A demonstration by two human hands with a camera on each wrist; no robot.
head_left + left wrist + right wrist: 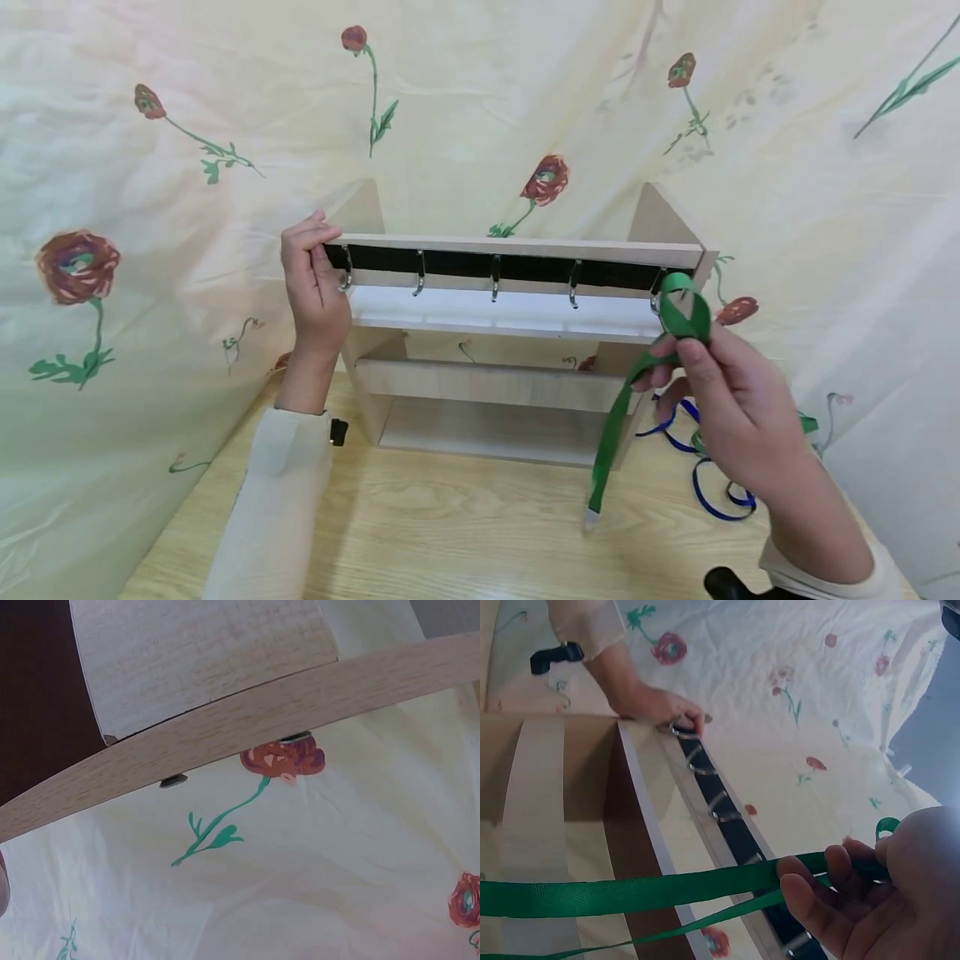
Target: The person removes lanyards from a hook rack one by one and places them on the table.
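My left hand (313, 287) grips the upper left end of a small wooden shelf unit (480, 379), fingers over the top edge and thumb at the front. My right hand (742, 408) pinches a green lanyard (613, 433) just below a loop in it. That loop overlaps the rightmost metal hook (655, 302) in the head view. Its strap hangs down with a pale tip at the bottom. In the right wrist view, two green strands (630, 895) run left from the fingers. A row of several hooks (495, 279) lines the black strip below the top board.
Blue lanyards (723, 500) and more green strap (807, 423) lie on the wooden table (450, 517), right of the shelf and partly behind my right hand. Flower-patterned cloth (225, 75) hangs behind and beside the shelf.
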